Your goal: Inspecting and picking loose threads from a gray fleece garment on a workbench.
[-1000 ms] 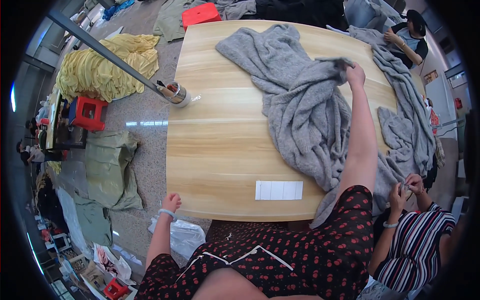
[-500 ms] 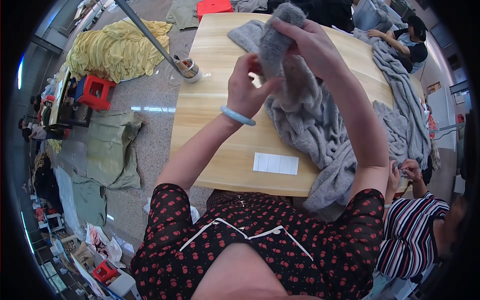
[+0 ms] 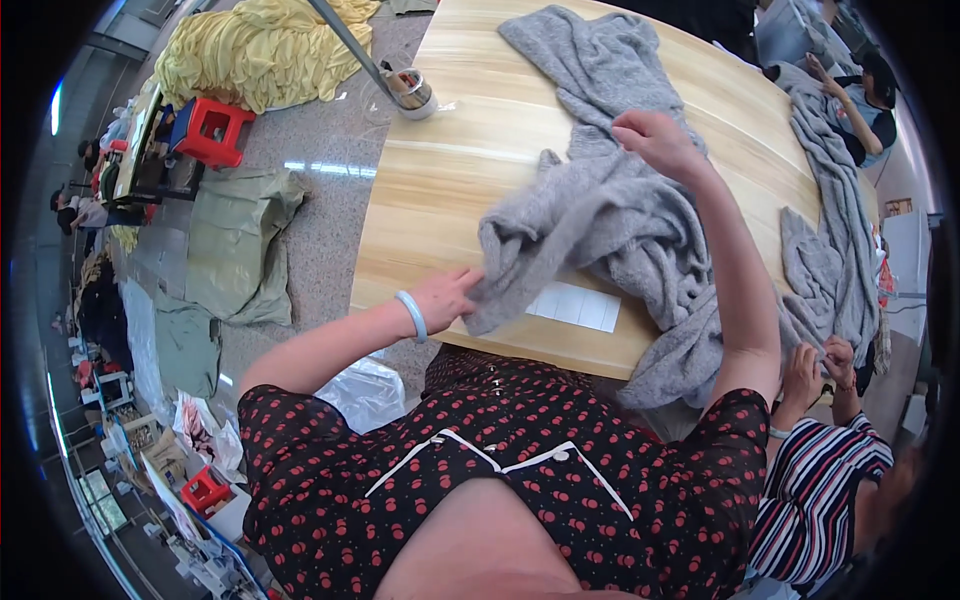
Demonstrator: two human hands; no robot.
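Note:
A fuzzy grey knit garment (image 3: 640,225) lies bunched across the wooden table, in loose folds that run down to the near edge. My left hand (image 3: 447,300) is at the near left end of one folded length, its fingers closed at the cloth's edge. Higher up, my right hand (image 3: 660,147) is curled in a fist over the grey knit; its fingertips are partly hidden. Between the two hands the fabric is slightly blurred. A white paper strip with ruled sections (image 3: 575,306) lies on the table, its left part covered by the knit.
On the wooden table (image 3: 430,215) a container of tools (image 3: 410,95) stands by a metal pole at the left edge. A co-worker in stripes (image 3: 825,480) handles grey knit at right; another person (image 3: 868,110) sits farther back. Yellow cloth (image 3: 265,55) and a red stool (image 3: 215,132) are left.
My left hand has come down and left toward the near edge, and my right hand has lowered. The raised knit is now down on the table, covering part of the paper strip.

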